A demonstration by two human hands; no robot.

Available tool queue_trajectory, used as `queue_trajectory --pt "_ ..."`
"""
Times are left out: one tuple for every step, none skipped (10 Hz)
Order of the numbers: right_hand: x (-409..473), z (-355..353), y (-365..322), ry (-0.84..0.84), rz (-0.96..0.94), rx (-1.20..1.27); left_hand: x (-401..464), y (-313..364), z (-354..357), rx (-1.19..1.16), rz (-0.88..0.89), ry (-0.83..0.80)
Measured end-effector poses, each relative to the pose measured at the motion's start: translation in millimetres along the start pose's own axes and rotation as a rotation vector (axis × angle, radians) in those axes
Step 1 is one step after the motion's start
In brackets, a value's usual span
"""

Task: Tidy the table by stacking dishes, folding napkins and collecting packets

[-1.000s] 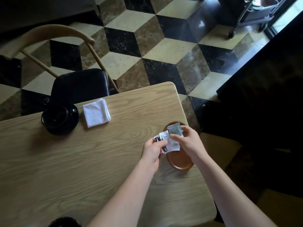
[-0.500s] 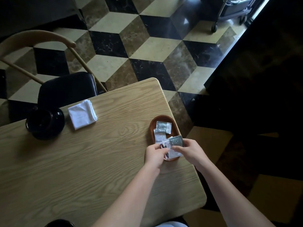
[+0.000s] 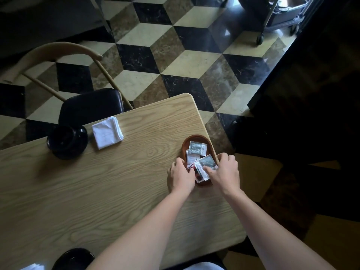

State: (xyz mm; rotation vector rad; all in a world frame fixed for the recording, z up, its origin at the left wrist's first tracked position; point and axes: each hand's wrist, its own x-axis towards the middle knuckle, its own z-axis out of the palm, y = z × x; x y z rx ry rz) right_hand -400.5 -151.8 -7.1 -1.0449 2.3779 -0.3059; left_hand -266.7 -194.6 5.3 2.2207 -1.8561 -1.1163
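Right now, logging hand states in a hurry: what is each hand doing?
Left hand: fingers curled onto the packets in the brown tray; grip not clearly visible.
Right hand: holds the packets, pressing them into the tray.

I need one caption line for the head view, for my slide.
Both hands, left hand and right hand, settle packets into brown tray.

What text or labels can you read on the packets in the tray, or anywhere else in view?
None can be read.
Grey packet at the far end of the brown oval tray: faint print, too blurred.
Grey packet under the right hand: blurred pattern only.
White packets by the left hand: print too small.
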Motion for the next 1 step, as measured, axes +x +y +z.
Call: queue_trajectory --pt "-23.1 0.0 -12.6 0.105 -0.095 -0.055 -20.8 -29.0 -25.5 0.108 0.132 0.115"
